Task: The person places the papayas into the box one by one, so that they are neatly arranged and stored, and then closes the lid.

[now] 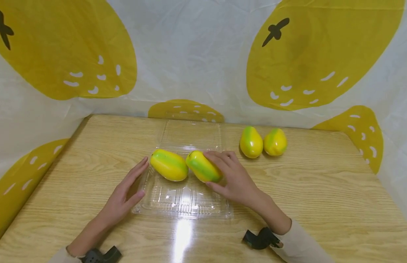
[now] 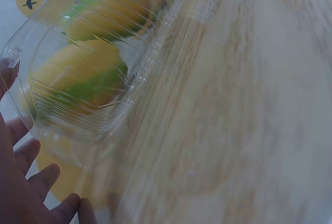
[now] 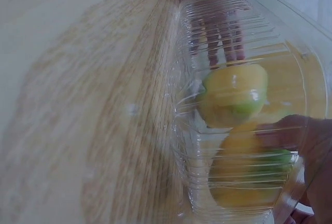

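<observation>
A clear plastic clamshell box point(image 1: 170, 212) lies with its lid point(image 1: 190, 133) folded back towards the wall. In its base sit two yellow-green papayas, side by side: a left papaya point(image 1: 168, 165) and a right papaya point(image 1: 203, 168). My right hand point(image 1: 236, 179) grips the right one, its fingers over the far end and its thumb at the near side. Beside the box's left wall is my left hand point(image 1: 121, 199), fingers extended and thumb apart, holding nothing. The left wrist view shows those fingers point(image 2: 44, 180) close to the box wall; whether they all touch it I cannot tell.
Two more papayas stand on the wooden table point(image 1: 322, 190) to the right of the lid, one papaya point(image 1: 251, 142) next to another papaya point(image 1: 275, 142). A white cloth point(image 1: 190, 54) printed with large yellow fruit hangs behind the table and along its sides.
</observation>
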Action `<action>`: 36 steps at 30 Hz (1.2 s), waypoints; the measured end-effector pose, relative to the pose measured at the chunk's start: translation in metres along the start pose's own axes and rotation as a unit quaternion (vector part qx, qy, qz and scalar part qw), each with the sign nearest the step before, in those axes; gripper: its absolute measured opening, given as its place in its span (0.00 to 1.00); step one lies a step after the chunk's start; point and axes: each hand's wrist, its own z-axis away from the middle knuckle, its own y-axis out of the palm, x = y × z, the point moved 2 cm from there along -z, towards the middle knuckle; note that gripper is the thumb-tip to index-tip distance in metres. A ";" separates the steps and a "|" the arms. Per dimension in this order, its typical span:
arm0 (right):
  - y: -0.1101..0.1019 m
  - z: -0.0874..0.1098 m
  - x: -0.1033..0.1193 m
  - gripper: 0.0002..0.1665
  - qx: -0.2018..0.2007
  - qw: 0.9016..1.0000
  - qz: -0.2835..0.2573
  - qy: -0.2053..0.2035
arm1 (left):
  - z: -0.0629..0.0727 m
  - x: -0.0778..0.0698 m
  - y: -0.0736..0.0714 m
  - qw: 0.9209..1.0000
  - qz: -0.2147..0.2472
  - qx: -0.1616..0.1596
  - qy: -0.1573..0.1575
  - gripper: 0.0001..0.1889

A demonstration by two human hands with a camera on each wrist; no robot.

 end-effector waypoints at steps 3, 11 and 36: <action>0.000 0.000 0.000 0.46 0.009 1.000 -0.001 0.011 | 0.000 0.000 0.000 1.000 0.000 0.000 -0.001 0.35; 0.001 0.000 0.000 0.46 0.015 1.000 -0.002 0.016 | -0.001 0.000 0.001 1.000 0.001 0.000 0.001 0.35; 0.003 -0.001 0.002 0.46 0.041 0.998 0.019 0.040 | -0.001 -0.001 -0.001 1.000 0.007 -0.001 0.003 0.35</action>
